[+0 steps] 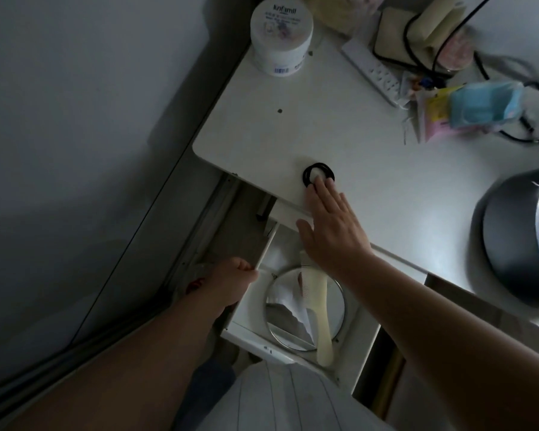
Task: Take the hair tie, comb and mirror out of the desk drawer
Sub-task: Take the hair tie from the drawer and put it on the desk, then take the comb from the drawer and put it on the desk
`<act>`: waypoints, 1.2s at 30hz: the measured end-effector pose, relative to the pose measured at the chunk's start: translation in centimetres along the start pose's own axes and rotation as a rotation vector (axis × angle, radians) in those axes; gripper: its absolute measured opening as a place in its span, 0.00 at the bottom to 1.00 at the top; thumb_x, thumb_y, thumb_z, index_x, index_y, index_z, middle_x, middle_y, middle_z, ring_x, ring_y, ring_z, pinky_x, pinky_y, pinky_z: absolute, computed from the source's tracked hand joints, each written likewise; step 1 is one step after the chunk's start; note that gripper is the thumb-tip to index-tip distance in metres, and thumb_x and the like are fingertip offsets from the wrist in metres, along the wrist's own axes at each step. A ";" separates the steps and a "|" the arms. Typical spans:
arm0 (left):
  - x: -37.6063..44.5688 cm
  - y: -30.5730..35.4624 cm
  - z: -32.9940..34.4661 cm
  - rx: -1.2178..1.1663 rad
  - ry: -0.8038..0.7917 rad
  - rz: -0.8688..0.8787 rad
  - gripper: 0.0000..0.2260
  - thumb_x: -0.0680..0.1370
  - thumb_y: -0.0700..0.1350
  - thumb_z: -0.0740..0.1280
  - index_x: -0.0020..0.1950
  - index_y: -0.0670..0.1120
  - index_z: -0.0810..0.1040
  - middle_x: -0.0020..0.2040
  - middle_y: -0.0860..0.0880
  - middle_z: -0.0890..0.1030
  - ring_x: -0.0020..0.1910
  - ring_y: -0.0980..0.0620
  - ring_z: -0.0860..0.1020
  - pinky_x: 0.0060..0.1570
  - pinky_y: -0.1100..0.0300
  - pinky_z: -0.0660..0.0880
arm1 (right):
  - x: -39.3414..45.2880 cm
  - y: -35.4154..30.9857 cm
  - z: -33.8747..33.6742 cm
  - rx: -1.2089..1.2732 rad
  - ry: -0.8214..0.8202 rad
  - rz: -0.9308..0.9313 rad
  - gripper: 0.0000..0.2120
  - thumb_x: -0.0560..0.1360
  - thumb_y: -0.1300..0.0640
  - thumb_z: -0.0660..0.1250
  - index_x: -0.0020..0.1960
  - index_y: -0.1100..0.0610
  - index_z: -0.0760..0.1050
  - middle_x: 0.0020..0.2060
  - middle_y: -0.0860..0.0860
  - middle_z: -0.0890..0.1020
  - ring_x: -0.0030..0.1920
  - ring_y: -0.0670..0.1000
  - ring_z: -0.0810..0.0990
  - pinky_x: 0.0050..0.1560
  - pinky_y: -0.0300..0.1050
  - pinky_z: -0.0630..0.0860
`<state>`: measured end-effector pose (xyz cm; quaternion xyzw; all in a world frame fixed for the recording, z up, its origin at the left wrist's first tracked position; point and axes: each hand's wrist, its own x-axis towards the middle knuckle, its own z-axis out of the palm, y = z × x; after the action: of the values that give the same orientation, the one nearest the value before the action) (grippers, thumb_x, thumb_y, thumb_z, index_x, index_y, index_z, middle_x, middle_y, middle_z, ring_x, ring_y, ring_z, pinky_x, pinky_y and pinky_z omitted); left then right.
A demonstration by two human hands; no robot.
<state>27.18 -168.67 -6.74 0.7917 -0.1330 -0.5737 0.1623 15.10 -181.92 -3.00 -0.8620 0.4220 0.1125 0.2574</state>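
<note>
Lying in open drawer [243, 332]: comb [321, 318] across mirror [305, 309].

Hair tie [319, 175] on desk [262, 126] near front edge; below it, open drawer [246, 332] holds mirror [333, 309], comb [319, 318] across it.

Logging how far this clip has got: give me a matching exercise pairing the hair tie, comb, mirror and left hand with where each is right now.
Things:
1. hair tie
2. comb
3. mirror
4. left hand

Places:
A. flat on the drawer bottom, under another item
B. on the desktop near its front edge, under the right hand's fingertips
C. gripping the drawer's side wall
D. lying across the round glass

Pairs: 1-B, 2-D, 3-A, 4-C
</note>
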 end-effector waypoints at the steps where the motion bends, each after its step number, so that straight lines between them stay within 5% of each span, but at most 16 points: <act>1: 0.0 0.0 0.0 0.005 0.000 0.000 0.11 0.76 0.42 0.65 0.34 0.49 0.69 0.31 0.51 0.71 0.30 0.56 0.67 0.29 0.62 0.63 | 0.4 -0.1 0.0 -0.001 0.000 0.002 0.31 0.80 0.48 0.52 0.77 0.57 0.44 0.78 0.52 0.44 0.77 0.48 0.39 0.75 0.43 0.38; 10: -0.1 -0.2 -0.4 0.028 -0.012 0.009 0.03 0.76 0.45 0.64 0.45 0.46 0.73 0.34 0.52 0.72 0.31 0.57 0.68 0.27 0.62 0.61 | 3.3 -1.4 -0.1 -0.018 0.027 -0.002 0.32 0.79 0.48 0.53 0.77 0.58 0.45 0.78 0.53 0.45 0.77 0.50 0.42 0.75 0.45 0.40; 16: -0.3 -0.5 -0.3 0.035 -0.021 0.026 0.04 0.77 0.46 0.64 0.44 0.46 0.73 0.34 0.52 0.72 0.32 0.56 0.68 0.28 0.61 0.61 | 2.1 -1.6 -0.4 0.055 0.105 -0.012 0.29 0.79 0.53 0.56 0.77 0.57 0.51 0.78 0.53 0.49 0.77 0.50 0.44 0.75 0.43 0.43; 19: -0.1 -0.8 -0.2 0.047 -0.021 0.050 0.08 0.77 0.45 0.64 0.39 0.46 0.72 0.32 0.51 0.71 0.31 0.56 0.67 0.29 0.62 0.62 | -0.4 -1.2 -0.3 0.141 0.186 0.054 0.25 0.78 0.56 0.58 0.74 0.57 0.60 0.76 0.52 0.59 0.77 0.50 0.52 0.74 0.43 0.49; 22: 0.0 -0.9 -0.2 0.075 -0.025 0.061 0.11 0.77 0.46 0.63 0.34 0.48 0.72 0.32 0.49 0.72 0.34 0.52 0.71 0.35 0.60 0.65 | -4.4 -0.1 0.8 0.201 0.247 0.148 0.19 0.77 0.58 0.61 0.68 0.57 0.70 0.67 0.53 0.72 0.69 0.52 0.67 0.68 0.47 0.65; 24: 0.0 -0.9 -0.2 0.084 -0.018 0.050 0.08 0.77 0.46 0.64 0.42 0.44 0.78 0.40 0.45 0.78 0.44 0.46 0.76 0.44 0.59 0.68 | -7.1 0.9 2.4 0.262 0.293 0.223 0.15 0.75 0.60 0.63 0.61 0.57 0.75 0.58 0.54 0.77 0.60 0.53 0.74 0.56 0.44 0.72; 26: 0.1 -0.8 0.0 0.089 0.013 0.042 0.08 0.76 0.46 0.65 0.49 0.43 0.79 0.48 0.41 0.81 0.50 0.43 0.78 0.46 0.59 0.68 | -9.5 1.6 4.2 0.330 0.259 0.327 0.13 0.75 0.60 0.63 0.59 0.56 0.76 0.55 0.53 0.77 0.55 0.53 0.76 0.52 0.43 0.73; 31: 0.1 -0.8 0.2 0.117 0.023 0.073 0.04 0.77 0.46 0.64 0.47 0.46 0.75 0.42 0.47 0.77 0.45 0.49 0.74 0.45 0.60 0.67 | -12.3 2.0 8.7 0.435 -0.018 0.574 0.18 0.76 0.54 0.63 0.66 0.54 0.70 0.60 0.53 0.74 0.57 0.53 0.75 0.57 0.50 0.75; 36: 0.5 -1.3 0.5 0.153 0.047 0.093 0.05 0.77 0.47 0.64 0.46 0.46 0.75 0.44 0.47 0.77 0.45 0.48 0.74 0.47 0.58 0.68 | -12.2 2.3 11.0 0.440 -0.059 0.697 0.20 0.76 0.49 0.60 0.65 0.57 0.70 0.59 0.57 0.75 0.56 0.57 0.75 0.55 0.49 0.72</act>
<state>26.87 -167.73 -7.83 0.8080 -0.2090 -0.5351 0.1309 6.00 -169.02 -8.08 -0.5883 0.6951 0.1247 0.3940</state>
